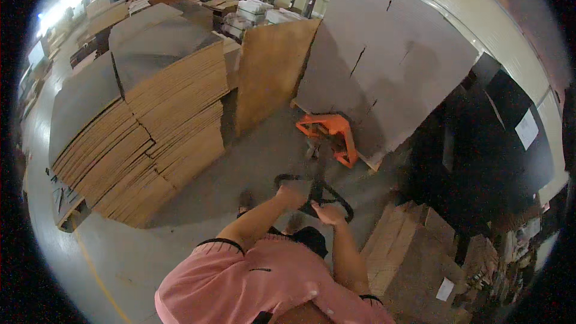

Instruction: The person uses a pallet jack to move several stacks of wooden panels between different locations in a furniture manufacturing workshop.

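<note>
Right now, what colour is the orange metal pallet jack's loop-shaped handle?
Black; the loop-shaped handle shows best in the head view.

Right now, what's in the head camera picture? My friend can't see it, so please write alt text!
A person in a pink top has the left-hand grip and right-hand grip on the black loop handle of an orange pallet jack. Just past it stands a tall grey-faced load, with a big stack of flat sheets on the left.

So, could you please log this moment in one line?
left hand: on black handle; right hand: same handle; orange pallet jack: by grey stack
</note>
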`<action>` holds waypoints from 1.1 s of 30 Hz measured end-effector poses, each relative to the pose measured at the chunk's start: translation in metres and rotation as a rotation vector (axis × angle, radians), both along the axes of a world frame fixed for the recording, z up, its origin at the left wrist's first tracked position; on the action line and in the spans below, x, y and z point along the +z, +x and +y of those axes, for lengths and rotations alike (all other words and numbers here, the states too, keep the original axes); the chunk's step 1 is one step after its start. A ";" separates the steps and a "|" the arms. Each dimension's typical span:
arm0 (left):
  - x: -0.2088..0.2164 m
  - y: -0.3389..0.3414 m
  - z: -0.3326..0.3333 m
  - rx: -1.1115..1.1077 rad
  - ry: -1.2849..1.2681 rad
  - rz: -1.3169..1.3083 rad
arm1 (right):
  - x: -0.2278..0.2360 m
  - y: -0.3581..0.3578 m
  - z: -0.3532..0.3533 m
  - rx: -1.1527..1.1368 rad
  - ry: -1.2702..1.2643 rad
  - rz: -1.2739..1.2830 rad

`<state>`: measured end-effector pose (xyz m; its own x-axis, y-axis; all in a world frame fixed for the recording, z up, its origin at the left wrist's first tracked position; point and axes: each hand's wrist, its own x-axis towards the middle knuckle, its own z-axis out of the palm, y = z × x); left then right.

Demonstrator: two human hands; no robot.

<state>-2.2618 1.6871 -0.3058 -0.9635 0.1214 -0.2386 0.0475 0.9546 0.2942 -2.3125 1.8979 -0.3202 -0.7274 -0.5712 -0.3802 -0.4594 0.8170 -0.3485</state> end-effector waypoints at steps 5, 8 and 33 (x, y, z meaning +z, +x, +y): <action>0.040 0.018 0.006 -0.107 0.015 -0.446 | 0.037 0.002 -0.002 -0.119 0.230 -0.052; 0.059 0.016 -0.003 0.006 -0.439 0.534 | 0.085 -0.012 -0.012 -0.083 0.201 -0.029; 0.224 -0.488 -0.585 0.559 -0.267 0.418 | 0.335 -0.400 -0.137 -0.879 -0.690 0.900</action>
<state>-2.7497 1.1020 -0.0814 -0.8813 -0.4241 0.2083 -0.4091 0.9055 0.1126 -2.7126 1.7612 0.0153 -0.7747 0.3046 0.5541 -0.1770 0.7368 -0.6525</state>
